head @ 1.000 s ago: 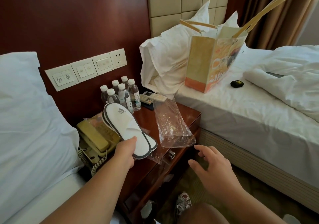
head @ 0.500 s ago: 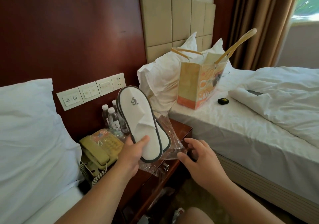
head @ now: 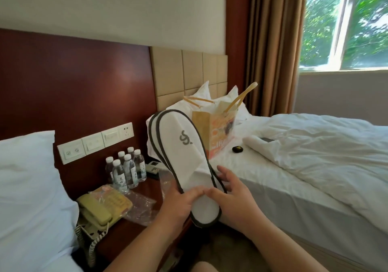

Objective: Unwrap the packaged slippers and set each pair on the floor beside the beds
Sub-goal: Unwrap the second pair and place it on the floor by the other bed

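Observation:
A flat pair of white slippers (head: 182, 150) with dark edging and a grey logo is held upright in front of me, one stacked behind the other. My left hand (head: 178, 202) grips the heel end from the left, thumb on the front face. My right hand (head: 233, 200) holds the same end from the right, its thumb meeting the left thumb and its fingers behind the pair. Clear plastic wrappers (head: 140, 206) lie crumpled on the dark wooden nightstand (head: 123, 234) below.
On the nightstand stand several water bottles (head: 126, 173), a beige telephone (head: 98, 211) and a remote (head: 153, 166). A bed with a white pillow (head: 27, 187) is at left. The right bed (head: 304, 166) carries a paper bag (head: 214, 129) and a small black object (head: 237, 149).
My left hand lifted the slippers up off the nightstand toward me. My right hand came up from near the floor and took hold of the heel end. The view tilted upward.

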{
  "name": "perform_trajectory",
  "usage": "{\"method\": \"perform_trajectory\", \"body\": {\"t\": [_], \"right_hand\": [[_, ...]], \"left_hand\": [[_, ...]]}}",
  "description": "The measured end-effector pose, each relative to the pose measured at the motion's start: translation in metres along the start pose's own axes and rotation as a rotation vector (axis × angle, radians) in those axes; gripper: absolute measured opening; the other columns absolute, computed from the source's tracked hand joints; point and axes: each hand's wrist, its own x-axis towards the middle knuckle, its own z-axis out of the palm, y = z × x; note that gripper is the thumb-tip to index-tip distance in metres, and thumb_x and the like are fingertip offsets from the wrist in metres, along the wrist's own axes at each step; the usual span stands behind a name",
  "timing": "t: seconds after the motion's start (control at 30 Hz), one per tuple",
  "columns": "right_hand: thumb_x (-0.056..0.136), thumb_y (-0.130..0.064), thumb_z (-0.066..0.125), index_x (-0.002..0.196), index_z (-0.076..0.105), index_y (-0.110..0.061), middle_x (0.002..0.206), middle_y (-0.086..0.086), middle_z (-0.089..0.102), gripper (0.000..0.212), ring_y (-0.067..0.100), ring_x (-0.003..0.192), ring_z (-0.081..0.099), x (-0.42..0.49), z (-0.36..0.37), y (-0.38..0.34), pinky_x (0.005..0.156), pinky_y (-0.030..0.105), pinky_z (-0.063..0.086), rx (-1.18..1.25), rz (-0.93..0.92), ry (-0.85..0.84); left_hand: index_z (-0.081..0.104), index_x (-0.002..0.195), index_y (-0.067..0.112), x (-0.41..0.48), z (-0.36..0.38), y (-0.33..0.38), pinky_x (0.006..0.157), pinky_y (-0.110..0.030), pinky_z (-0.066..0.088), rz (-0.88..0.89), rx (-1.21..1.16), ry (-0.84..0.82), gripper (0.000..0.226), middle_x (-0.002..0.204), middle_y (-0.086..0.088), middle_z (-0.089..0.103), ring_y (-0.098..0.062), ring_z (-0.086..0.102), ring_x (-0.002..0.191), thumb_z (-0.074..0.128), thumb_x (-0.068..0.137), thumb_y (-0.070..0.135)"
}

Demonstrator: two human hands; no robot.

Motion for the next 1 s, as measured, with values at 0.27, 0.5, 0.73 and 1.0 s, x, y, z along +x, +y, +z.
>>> {"method": "perform_trajectory", "body": {"t": [0.27,0.5,0.73,1.0], "right_hand": [[0.078,-0.051,0.072,0.126,0.054,-0.039,0.107,-0.010,0.067,0.053,0.009,0.095,0.067,-0.039,-0.045,-0.013,0.080,0.034,0.061,-0.014,0.016,0.141],[0.097,-0.049,0.048,0.088,0.065,-0.032,0.084,-0.009,0.070,0.026,0.009,0.077,0.066,-0.066,-0.073,-0.025,0.068,0.030,0.055,0.038,0.026,0.308],[0.099,-0.043,0.049,0.094,0.063,-0.026,0.090,-0.002,0.069,0.022,0.015,0.082,0.066,-0.082,-0.084,-0.026,0.070,0.033,0.054,0.176,0.049,0.405],[0.081,-0.048,0.075,0.102,0.060,-0.027,0.096,-0.001,0.072,0.033,0.020,0.085,0.071,-0.087,-0.111,-0.018,0.073,0.041,0.060,0.222,0.111,0.325]], "left_hand": [[0.061,0.126,0.023,-0.032,0.053,0.016,0.088,-0.055,0.057,0.046,0.074,-0.143,0.066,0.106,-0.008,0.076,-0.030,0.073,0.098,0.073,0.062,0.011],[0.063,0.128,0.019,-0.059,0.094,0.035,0.098,-0.047,0.051,0.005,-0.234,-0.166,0.059,0.116,-0.008,0.074,-0.027,0.069,0.109,0.052,0.083,0.056],[0.063,0.123,0.030,-0.064,0.116,0.036,0.099,-0.051,0.052,0.062,-0.179,-0.004,0.030,0.113,0.003,0.074,-0.022,0.069,0.109,0.054,0.096,0.041],[0.062,0.123,0.021,-0.066,0.107,0.032,0.087,-0.052,0.058,0.107,-0.177,-0.058,0.044,0.107,-0.004,0.077,-0.027,0.073,0.099,0.075,0.084,0.008]]}}
